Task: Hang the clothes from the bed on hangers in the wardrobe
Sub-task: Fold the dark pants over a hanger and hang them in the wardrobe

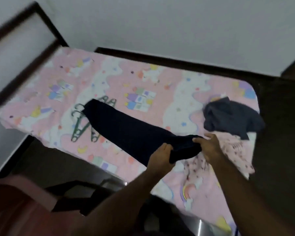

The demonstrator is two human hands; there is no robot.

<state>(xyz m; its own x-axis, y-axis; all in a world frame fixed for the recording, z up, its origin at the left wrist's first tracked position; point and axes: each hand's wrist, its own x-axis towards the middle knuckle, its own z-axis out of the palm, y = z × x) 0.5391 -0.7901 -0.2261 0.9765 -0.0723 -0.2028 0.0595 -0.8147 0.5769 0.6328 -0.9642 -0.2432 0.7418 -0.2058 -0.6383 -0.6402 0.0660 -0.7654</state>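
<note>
We're holding the dark garment (pixel 126 128) by its near end with both hands. Left hand (pixel 160 155) is clamped on it, fingers curled round the bunched fabric. Right hand (pixel 209 149) is pinching the same end just beside the left, with the other fingers fanning out over the edge. Blur makes the exact finger lay hard to read.

The rest of the garment is lying stretched out long across the bed (pixel 41 92), far end pointing toward the headboard side. Our read: we're gripping one end in two places to spread it square and pull the length straight, so it's ready to go on a hanger.

The green hangers (pixel 78 126) are lying flat on the sheet, in a small overlapping pile. The far end of the garment is covering part of them. They're likely parked there to stay within reach of the clothes. We're going to need to lift the fabric clear before picking one out.

Waiting their turn: a crumpled grey garment (pixel 232 118) is sitting near the right end of the bed, and a pink patterned garment (pixel 235 154) is lying just under and beside the right hand.

The wardrobe isn't showing in this view. Nothing is on a hanger yet, so we're judging the task as early.
</note>
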